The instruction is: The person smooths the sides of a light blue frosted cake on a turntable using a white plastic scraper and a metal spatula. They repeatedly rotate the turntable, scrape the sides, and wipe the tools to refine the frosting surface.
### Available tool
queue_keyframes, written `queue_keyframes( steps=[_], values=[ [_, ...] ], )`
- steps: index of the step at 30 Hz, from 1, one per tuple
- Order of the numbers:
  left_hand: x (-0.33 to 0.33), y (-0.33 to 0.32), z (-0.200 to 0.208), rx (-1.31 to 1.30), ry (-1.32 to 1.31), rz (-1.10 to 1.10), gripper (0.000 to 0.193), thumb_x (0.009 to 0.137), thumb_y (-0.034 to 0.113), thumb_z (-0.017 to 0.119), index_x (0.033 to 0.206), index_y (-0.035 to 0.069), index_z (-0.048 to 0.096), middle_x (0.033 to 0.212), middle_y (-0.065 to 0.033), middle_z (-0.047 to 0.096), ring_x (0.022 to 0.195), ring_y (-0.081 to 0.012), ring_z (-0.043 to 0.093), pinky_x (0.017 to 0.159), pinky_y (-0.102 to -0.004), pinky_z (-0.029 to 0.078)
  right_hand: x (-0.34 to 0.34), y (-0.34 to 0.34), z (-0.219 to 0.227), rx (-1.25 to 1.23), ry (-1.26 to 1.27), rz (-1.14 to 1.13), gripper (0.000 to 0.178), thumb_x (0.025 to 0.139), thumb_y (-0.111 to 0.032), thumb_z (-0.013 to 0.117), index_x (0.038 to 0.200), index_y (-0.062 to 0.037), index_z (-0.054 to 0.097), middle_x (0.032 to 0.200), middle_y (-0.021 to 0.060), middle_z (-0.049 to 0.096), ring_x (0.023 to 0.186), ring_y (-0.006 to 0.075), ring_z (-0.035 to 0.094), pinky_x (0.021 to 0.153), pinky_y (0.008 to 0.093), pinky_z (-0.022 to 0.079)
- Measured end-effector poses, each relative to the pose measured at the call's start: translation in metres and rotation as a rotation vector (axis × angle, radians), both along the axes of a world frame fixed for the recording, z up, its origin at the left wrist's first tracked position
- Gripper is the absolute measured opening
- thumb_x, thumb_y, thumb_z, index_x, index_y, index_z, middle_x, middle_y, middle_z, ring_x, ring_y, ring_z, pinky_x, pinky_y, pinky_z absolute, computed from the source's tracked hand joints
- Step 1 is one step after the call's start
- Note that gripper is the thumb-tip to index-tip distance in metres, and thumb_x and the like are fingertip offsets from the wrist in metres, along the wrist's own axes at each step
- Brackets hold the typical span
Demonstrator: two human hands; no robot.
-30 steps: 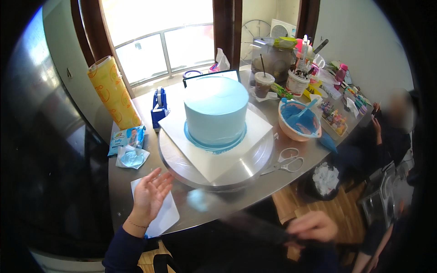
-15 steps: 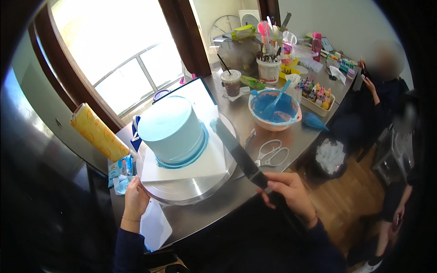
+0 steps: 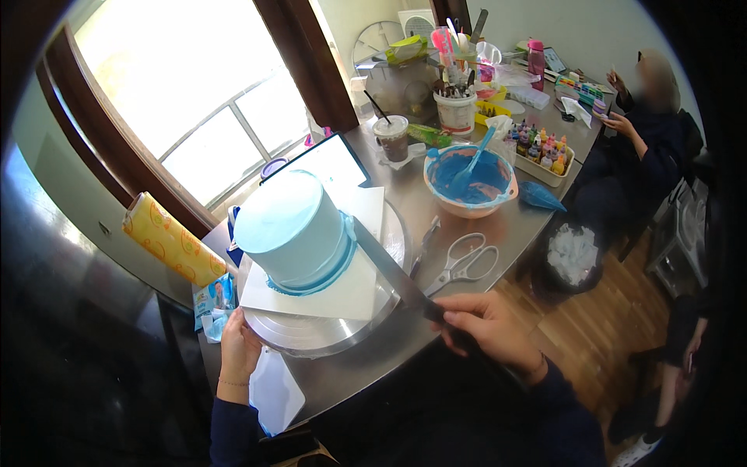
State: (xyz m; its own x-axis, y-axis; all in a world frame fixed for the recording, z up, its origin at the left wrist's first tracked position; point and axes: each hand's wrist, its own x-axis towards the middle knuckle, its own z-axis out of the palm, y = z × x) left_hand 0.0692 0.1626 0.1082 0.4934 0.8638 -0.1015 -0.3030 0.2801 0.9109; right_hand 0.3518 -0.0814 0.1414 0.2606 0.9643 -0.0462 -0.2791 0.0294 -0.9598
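Note:
A round cake (image 3: 284,222) with smooth pale blue icing stands on a white square board (image 3: 362,288), on a metal turntable (image 3: 315,335). A ring of darker blue icing shows at its base. At the turntable's near left edge, my left hand (image 3: 240,350) has its fingers curled on the rim. My right hand (image 3: 486,327) is closed round the black handle of a long icing spatula (image 3: 393,268). Its blade slants up and leftward, the tip against the cake's lower right side. How firmly the tip presses, I cannot tell.
Right of the cake are a bowl (image 3: 467,208) of blue icing, scissors (image 3: 467,261) and a filled blue piping bag (image 3: 539,196). A lidded drink cup (image 3: 391,140) and tablet (image 3: 331,162) stand behind. A white scraper (image 3: 276,393) lies near me. Another person (image 3: 654,148) sits far right.
The spatula's icing-tipped blade has come from a gap right of the cake to its lower side. The board has turned slightly. The whole view has shifted a little.

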Motion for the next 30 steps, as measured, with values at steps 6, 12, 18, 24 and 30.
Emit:
queue_keyframes(
  steps=[6,12,18,24,30],
  values=[
    [0.002,-0.042,-0.001,-0.059,-0.009,0.002,0.029,0.092,0.020,0.034,0.112,0.001,0.043,0.110,-0.0101,0.053,0.101,-0.0187,0.052,0.086,-0.0315,0.041,-0.004,-0.003,0.005,0.002,-0.013,-0.001,0.025,0.083,-0.001,0.043,0.104,0.0068,0.055,0.080,0.0090,0.057,0.058,0.0111,0.051,0.046,0.0202,0.040],
    [0.003,-0.086,0.003,-0.156,0.072,-0.152,0.023,0.090,0.022,0.040,0.104,0.003,0.043,0.095,-0.0086,0.055,0.083,-0.0175,0.054,0.070,-0.0263,0.044,-0.009,0.000,0.005,0.018,-0.061,0.018,0.025,0.084,-0.003,0.043,0.105,0.0065,0.055,0.083,0.0088,0.055,0.061,0.0110,0.051,0.047,0.0203,0.040],
    [0.006,-0.087,0.008,-0.309,-0.084,-0.136,0.025,0.089,0.018,0.041,0.108,0.004,0.041,0.100,-0.0139,0.054,0.092,-0.0224,0.054,0.077,-0.0298,0.044,-0.017,0.006,0.004,0.027,-0.065,-0.016,0.025,0.084,-0.002,0.047,0.106,0.0050,0.055,0.081,0.0076,0.054,0.058,0.0078,0.051,0.044,0.0187,0.039],
    [0.012,-0.115,0.016,-0.364,0.061,-0.288,0.032,0.079,0.006,0.042,0.111,0.004,0.042,0.108,-0.0140,0.049,0.103,-0.0244,0.049,0.082,-0.0289,0.041,-0.022,0.006,0.007,0.020,-0.091,-0.019,0.025,0.084,-0.003,0.048,0.107,0.0052,0.055,0.082,0.0072,0.054,0.058,0.0075,0.050,0.044,0.0182,0.040],
    [0.013,-0.103,0.024,-0.387,-0.084,-0.013,0.040,0.073,0.007,0.042,0.112,0.006,0.042,0.112,-0.0139,0.048,0.109,-0.0242,0.044,0.089,-0.0345,0.034,-0.026,0.008,0.010,0.019,-0.141,-0.024,0.026,0.085,-0.005,0.048,0.108,0.0048,0.055,0.081,0.0055,0.052,0.058,0.0070,0.050,0.045,0.0182,0.040]
  ],
)
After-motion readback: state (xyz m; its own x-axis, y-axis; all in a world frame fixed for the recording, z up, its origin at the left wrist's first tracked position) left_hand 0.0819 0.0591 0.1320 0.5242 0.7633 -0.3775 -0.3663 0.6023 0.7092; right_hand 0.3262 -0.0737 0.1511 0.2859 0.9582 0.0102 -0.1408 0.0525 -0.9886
